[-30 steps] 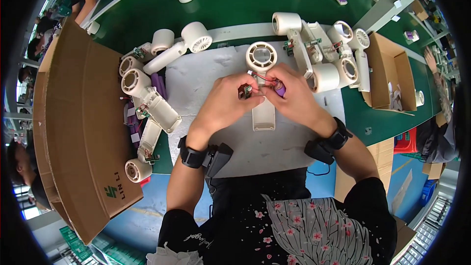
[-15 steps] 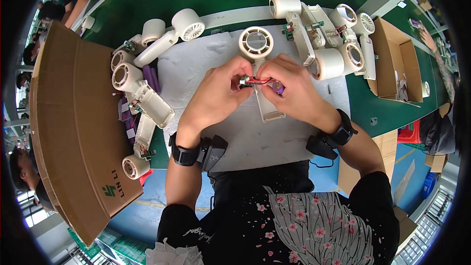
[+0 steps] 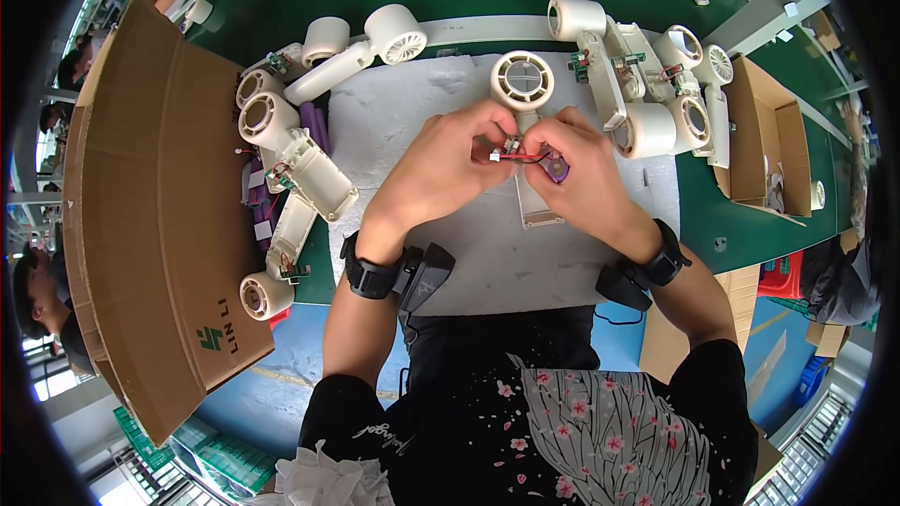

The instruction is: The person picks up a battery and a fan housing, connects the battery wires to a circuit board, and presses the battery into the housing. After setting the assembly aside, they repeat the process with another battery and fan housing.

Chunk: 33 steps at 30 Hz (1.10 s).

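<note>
A cream handheld fan lies on the grey foam mat, its round head pointing away from me and its open handle running towards me. Over the handle, my left hand is closed, its thumb and fingertips at a small circuit board. My right hand is closed around a purple battery, mostly covered by the fingers. Red and black wires run between the two hands and carry a white plug at the left end. The fingers partly hide the board.
More cream fan bodies with exposed boards lie at the left, beside purple batteries. Several fan parts are piled at the right. A large cardboard box borders the left side; a smaller open box stands right. People sit far left.
The whole view has shifted, so the table appears moved right. Both hands stay over the fan handle, and the wires and plug between them have changed position slightly.
</note>
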{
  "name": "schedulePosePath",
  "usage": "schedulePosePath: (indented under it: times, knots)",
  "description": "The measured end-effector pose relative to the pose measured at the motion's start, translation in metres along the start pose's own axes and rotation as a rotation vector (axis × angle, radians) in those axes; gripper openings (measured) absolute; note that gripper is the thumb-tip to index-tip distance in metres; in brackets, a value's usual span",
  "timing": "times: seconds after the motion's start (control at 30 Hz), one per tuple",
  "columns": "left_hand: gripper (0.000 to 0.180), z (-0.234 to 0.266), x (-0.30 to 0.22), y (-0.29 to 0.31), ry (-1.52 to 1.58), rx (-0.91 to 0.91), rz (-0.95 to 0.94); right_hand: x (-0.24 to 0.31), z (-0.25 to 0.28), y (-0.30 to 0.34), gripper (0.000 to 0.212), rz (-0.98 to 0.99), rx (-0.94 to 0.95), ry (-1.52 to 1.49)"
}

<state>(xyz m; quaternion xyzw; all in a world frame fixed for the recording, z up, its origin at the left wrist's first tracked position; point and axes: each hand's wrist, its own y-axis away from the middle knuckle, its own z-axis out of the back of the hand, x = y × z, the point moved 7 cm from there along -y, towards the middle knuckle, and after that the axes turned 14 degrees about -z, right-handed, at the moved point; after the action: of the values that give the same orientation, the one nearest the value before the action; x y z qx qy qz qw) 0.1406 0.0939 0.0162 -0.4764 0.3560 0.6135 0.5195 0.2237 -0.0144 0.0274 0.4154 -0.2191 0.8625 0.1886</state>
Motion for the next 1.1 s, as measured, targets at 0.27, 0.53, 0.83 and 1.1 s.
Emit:
schedulePosePath:
  times: [0.27,0.53,0.83,1.1]
  knots:
    - [0.025,0.006,-0.006,0.0,-0.168,0.039,-0.129,0.003,-0.004,0.001,0.02,0.003,0.021,0.036]
    - [0.023,0.008,-0.002,-0.002,-0.266,0.026,-0.11,0.001,-0.005,0.002,0.02,0.012,0.0,0.056]
    - [0.019,0.0,-0.01,-0.003,-0.146,-0.047,-0.263,0.002,-0.004,0.002,0.02,-0.012,-0.022,0.035]
    - [0.015,0.0,-0.002,-0.005,-0.093,0.022,-0.166,0.001,0.0,0.001,0.019,0.034,-0.006,0.034]
